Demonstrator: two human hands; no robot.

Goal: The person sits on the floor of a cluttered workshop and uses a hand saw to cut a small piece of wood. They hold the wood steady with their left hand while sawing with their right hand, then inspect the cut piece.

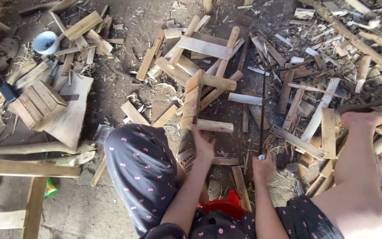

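the left hand (203,144) gripped the lower end of an upright wood billet (192,101), fingers wrapped around it. the right hand (262,167) was clamped on a long dark blade (262,116). good practice: seat the billet firmly, align the blade with the grain, and keep fingers below the strike line.

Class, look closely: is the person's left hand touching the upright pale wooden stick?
Touching. The head view shows the left hand against the lower end of the upright pale wooden stick, with no gap between them.
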